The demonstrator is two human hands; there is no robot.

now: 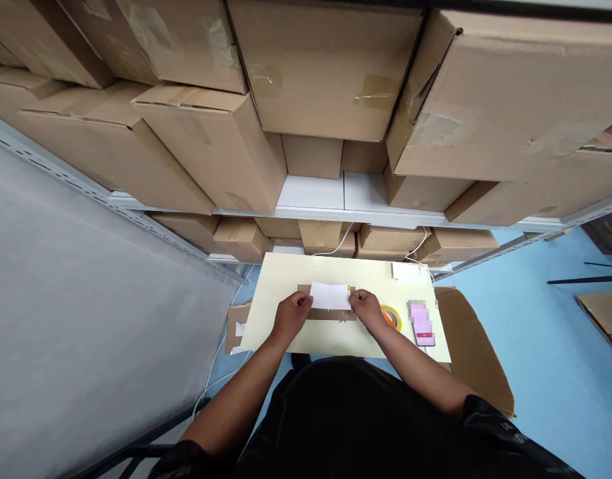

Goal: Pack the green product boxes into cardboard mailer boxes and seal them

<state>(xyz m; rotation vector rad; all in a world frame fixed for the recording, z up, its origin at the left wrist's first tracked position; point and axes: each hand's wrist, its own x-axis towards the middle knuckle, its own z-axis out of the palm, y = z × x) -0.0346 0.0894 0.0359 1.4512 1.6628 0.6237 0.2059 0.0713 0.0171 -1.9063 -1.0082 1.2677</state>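
1. Shelving of stacked cartons point(330, 73) fills the view ahead of me; the pale yellow table point(286, 279) sits below it.
2. A flat brown cardboard piece point(330, 314) lies mid-table, with a white paper point(330, 295) on top.
3. My left hand point(292, 314) pinches the paper's left edge, fingers closed on it; my right hand point(366, 307) grips the right edge the same way.
4. To do this well, I judge: keep even tension both sides and square the paper to the cardboard before pressing.
5. Tape roll point(392, 317) just beside my right hand; phone point(422, 323) further right.
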